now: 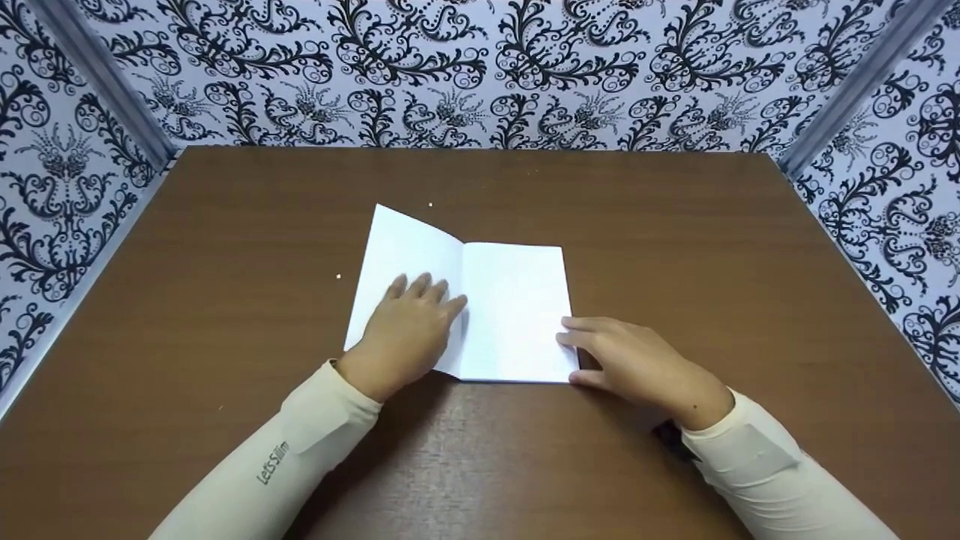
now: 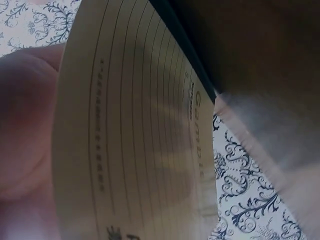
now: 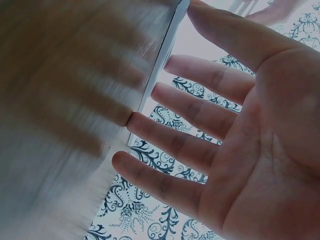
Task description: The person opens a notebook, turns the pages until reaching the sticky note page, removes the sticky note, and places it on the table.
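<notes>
Notebook [image 1: 517,315] printed "NOTEBOOK", "Gambi…"; sleeve [image 1: 322,431] "Let's Slim". Left fingers [image 1: 454,306] spread on page [image 1: 411,244]; right fingers [image 1: 589,324] straight, touching edge.

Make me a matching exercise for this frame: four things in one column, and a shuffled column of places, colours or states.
Things:
1. Left grip
2. Right grip
3. Notebook
4. Table

Places, colours, states:
A. Brown
B. At the outer edge of the right page
C. Spread to two facing pages
D. Over the left page

Right pairs: 1-D, 2-B, 3-C, 4-A
</notes>
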{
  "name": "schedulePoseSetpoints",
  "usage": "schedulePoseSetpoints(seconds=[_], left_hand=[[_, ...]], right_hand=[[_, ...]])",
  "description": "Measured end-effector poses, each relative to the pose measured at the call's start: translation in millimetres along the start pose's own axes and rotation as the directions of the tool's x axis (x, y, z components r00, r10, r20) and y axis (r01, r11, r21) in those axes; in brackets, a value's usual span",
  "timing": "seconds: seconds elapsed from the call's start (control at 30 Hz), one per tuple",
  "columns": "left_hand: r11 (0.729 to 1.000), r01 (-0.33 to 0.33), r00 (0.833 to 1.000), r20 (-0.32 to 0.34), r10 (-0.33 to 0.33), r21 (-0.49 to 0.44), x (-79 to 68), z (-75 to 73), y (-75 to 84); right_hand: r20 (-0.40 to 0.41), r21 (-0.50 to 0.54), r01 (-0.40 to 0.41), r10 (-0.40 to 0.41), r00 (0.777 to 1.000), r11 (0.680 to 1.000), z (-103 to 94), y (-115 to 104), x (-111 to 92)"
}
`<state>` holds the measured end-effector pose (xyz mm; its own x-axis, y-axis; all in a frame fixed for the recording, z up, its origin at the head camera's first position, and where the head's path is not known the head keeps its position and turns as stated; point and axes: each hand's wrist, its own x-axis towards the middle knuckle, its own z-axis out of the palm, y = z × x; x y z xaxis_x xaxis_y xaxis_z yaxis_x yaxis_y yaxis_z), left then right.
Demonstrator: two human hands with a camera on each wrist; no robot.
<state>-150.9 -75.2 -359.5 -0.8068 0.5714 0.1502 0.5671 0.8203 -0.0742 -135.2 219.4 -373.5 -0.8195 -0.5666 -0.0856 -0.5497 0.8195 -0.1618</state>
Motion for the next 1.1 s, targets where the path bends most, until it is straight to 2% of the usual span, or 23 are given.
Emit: schedulePoseSetpoints(seconds=[0.13,0.33,0.6,0.83,0.97,1.1], left_hand=[[0.996,-0.035,0.997,0.068,0.04,-0.077,1.0,2.0,1.4],[0.993,-0.016,0.991,0.129,0.031,-0.12,2.3,6.8,5.2],[0.994,0.008,0.986,0.168,0.01,-0.107,3.0,12.0,9.9],[0.994,0.031,0.973,0.23,-0.005,-0.107,5.0,14.0,16.4],[0.992,0.051,0.974,0.224,-0.025,-0.114,3.6,13.9,20.1],[0.996,0.035,0.982,0.187,-0.02,-0.076,1.5,14.0,21.5]], right_hand=[[-0.009,-0.003,0.01,-0.01,1.0,1.0,-0.5,-0.2,-0.1],[-0.01,-0.003,0.017,-0.017,1.0,1.0,-0.4,0.7,-0.5],[-0.009,0.003,0.02,-0.02,1.0,1.0,0.5,1.1,-0.6],[-0.001,0.008,0.005,-0.005,1.0,1.0,-0.3,1.8,-3.1],[-0.003,0.015,0.004,-0.004,1.0,1.0,-0.3,1.2,-2.4],[-0.004,0.02,0.004,-0.004,1.0,1.0,-0.5,0.0,-0.4]])
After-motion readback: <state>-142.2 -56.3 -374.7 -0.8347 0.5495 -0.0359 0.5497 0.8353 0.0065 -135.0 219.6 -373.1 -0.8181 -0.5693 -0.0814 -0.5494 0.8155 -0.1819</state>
